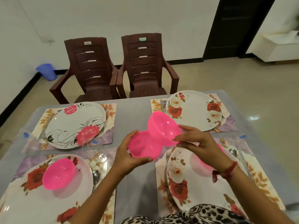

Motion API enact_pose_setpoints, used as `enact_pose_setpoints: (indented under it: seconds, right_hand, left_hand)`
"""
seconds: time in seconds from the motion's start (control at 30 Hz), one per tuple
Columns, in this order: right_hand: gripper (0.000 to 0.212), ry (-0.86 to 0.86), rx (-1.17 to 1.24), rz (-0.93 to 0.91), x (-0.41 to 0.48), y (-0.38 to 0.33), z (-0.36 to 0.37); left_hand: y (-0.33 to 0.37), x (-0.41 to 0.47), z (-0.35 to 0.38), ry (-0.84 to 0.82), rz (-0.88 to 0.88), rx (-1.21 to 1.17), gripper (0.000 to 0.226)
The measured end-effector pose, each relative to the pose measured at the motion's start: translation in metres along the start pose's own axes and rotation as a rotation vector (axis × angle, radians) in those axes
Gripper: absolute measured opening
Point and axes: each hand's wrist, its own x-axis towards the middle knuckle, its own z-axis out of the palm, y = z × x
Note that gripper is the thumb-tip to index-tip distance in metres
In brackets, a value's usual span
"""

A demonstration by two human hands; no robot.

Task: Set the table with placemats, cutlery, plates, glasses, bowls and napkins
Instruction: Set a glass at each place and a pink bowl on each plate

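Note:
Over the middle of the table my left hand [129, 152] grips a pink plastic bowl [144, 147]. My right hand [199, 143] holds a second pink bowl [163, 128], tilted on its side just above and touching the first. A third pink bowl [59, 173] sits on the near left rose plate [24, 199]. Another pink bowl [221, 150] shows partly behind my right wrist, on the near right rose plate [194, 183]. The far left plate [72, 125] with pink flowers and the far right rose plate [194, 110] carry no bowl. Each plate lies on a floral placemat [110, 110].
Spoons and knives lie beside the near plates [97, 173], [234, 152]; a fork [168, 155] lies left of the near right plate. A clear glass [12, 133] stands at the table's left edge. Two brown plastic chairs [142, 65] face the far side. A blue bin [46, 71] stands by the wall.

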Motion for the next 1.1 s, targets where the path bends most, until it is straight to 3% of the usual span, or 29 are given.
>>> enact_pose_setpoints:
  seconds: [0.13,0.33,0.57,0.8,0.97,1.03,1.1]
  right_hand:
    - [0.017,0.141,-0.285,0.188,0.004,0.038,-0.038]
    - [0.019,0.044,-0.651,0.469,0.031,0.110,-0.043]
    - [0.024,-0.013,-0.882,0.502,0.066,0.165,-0.033]
    - [0.027,-0.081,-1.079,0.523,0.075,0.175,-0.025]
    - [0.038,-0.031,-0.879,0.511,0.067,0.147,-0.024]
    - [0.047,0.104,-0.603,0.329,0.053,0.115,-0.013]
    - [0.061,-0.029,-0.262,0.184,0.034,0.071,0.002]
  left_hand:
    - [-0.003,0.013,-0.002,0.073,-0.010,0.005,0.114]
    - [0.000,0.021,0.014,0.147,-0.029,0.002,0.123]
    - [-0.004,0.003,0.036,0.171,-0.050,0.026,0.113]
    - [-0.006,-0.005,0.032,0.228,-0.060,0.026,0.102]
    - [-0.009,-0.012,0.027,0.231,-0.075,0.022,0.103]
    - [-0.009,-0.015,0.022,0.239,-0.074,0.013,0.106]
    - [-0.007,-0.019,0.017,0.235,-0.066,0.010,0.114]
